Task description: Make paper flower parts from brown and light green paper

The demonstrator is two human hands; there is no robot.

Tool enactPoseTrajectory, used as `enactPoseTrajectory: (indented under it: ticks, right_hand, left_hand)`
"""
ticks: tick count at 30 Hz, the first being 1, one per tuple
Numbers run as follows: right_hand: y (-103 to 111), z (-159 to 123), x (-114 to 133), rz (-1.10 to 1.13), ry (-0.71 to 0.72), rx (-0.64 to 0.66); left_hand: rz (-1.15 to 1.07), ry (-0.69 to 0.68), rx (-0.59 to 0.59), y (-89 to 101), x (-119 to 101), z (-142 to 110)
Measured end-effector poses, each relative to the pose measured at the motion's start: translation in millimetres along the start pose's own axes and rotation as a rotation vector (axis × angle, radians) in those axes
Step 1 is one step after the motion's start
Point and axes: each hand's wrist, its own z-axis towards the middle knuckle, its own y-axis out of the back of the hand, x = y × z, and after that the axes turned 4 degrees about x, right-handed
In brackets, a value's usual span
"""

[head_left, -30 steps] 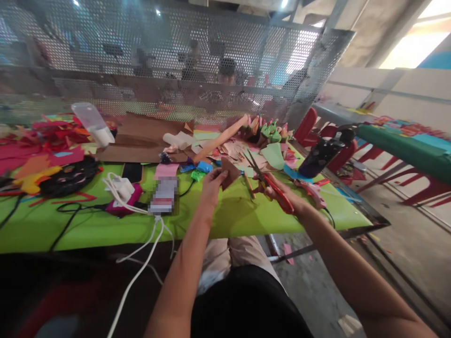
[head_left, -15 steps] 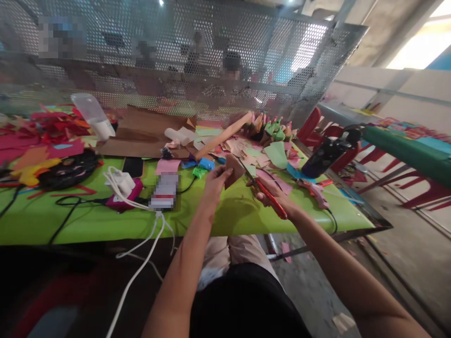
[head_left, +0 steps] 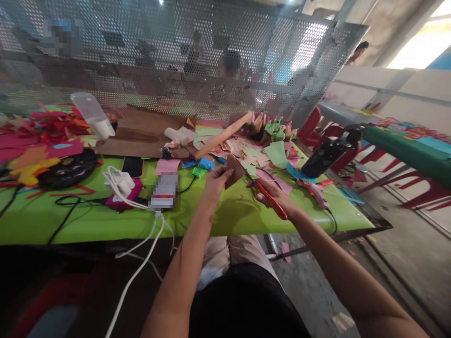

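Observation:
Pinched in my left hand [head_left: 219, 181] is a small piece of brown paper [head_left: 234, 172], held above the green table cover. My right hand [head_left: 276, 197] grips red-handled scissors [head_left: 273, 199], whose dark blades point up and left at the paper's right edge. Whether the blades are cutting into the paper is too small to tell. Cut paper scraps [head_left: 243, 145] in pink, green and peach lie just beyond both hands. A pink glue gun [head_left: 317, 193] rests on the table to the right of my right hand.
A dark bottle [head_left: 326, 155] stands tilted in view at the right. Left of my arms are a phone [head_left: 164, 191] with white cables and a magenta power adapter [head_left: 123, 195]. Brown paper sheets [head_left: 141, 131] lie behind, before a perforated metal screen [head_left: 169, 56].
My hands, the scissors and the brown paper hold almost the same position. A person's head has come into view at the far upper right, behind the low wall.

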Motion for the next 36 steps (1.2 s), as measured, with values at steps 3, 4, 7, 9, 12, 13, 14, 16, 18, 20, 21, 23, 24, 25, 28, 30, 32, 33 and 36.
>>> enactPoseTrajectory:
  ticks: [3,4,7,9,12,13,14,16,18,20,21,23,24,25,28,30,32,33,36]
  right_hand:
    - [0,0,0,0.012,-0.001,-0.002]
    - [0,1,-1,0.019,-0.006,-0.004]
    - [-1,1,-3,0.052,-0.029,-0.014]
    - [-1,2,-5,0.075,-0.046,-0.023]
    - [-1,2,-6,0.095,-0.066,-0.022]
    - [0,2,-6,0.100,-0.071,-0.018]
    - [0,2,-6,0.106,-0.075,-0.013]
    - [1,2,-5,0.118,-0.082,-0.001]
    - [2,3,-4,0.127,-0.085,0.005]
    - [2,3,-4,0.126,-0.081,-0.004]
    - [2,3,-5,0.123,-0.077,-0.010]
    - [2,4,-5,0.117,-0.071,-0.013]
    - [2,4,-6,0.114,-0.070,-0.014]
    - [2,4,-7,0.110,-0.071,-0.015]
    - [2,4,-8,0.099,-0.072,-0.041]
    - [1,5,-9,0.089,-0.073,-0.066]
    - [1,6,-10,0.079,-0.077,-0.081]
    - [1,7,-10,0.075,-0.079,-0.085]
    - [3,8,-11,0.049,-0.084,-0.092]
  left_hand:
    - [-0.003,-0.006,0.016,-0.4,-1,-1]
    - [-0.002,-0.008,0.021,-0.7,-1,-1]
    - [-0.006,-0.009,0.026,-1.6,-1,-2]
    - [-0.014,-0.020,0.033,-2.3,-1,-2]
    - [-0.022,-0.033,0.046,-3.3,-2,-3]
    - [-0.021,-0.033,0.048,-3.6,-2,-3]
    - [-0.019,-0.033,0.047,-3.9,-3,-3]
    - [-0.015,-0.028,0.045,-4.4,-4,-3]
    - [-0.017,-0.023,0.041,-4.6,-4,-3]
    - [-0.017,-0.019,0.039,-4.2,-4,-3]
    - [-0.013,-0.018,0.039,-3.8,-4,-2]
    - [0.004,-0.019,0.035,-2.8,-3,-2]
    - [0.012,-0.018,0.031,-2.4,-2,-2]
    - [0.014,-0.015,0.025,-2.1,-2,-2]
    - [-0.016,0.010,0.004,-2.1,-3,-1]
    - [-0.050,0.039,-0.006,-2.8,-3,-2]
    - [-0.077,0.060,-0.011,-3.5,-4,-2]
    - [-0.083,0.064,-0.012,-3.7,-4,-2]
    - [-0.071,0.050,-0.003,-2.7,-3,-1]
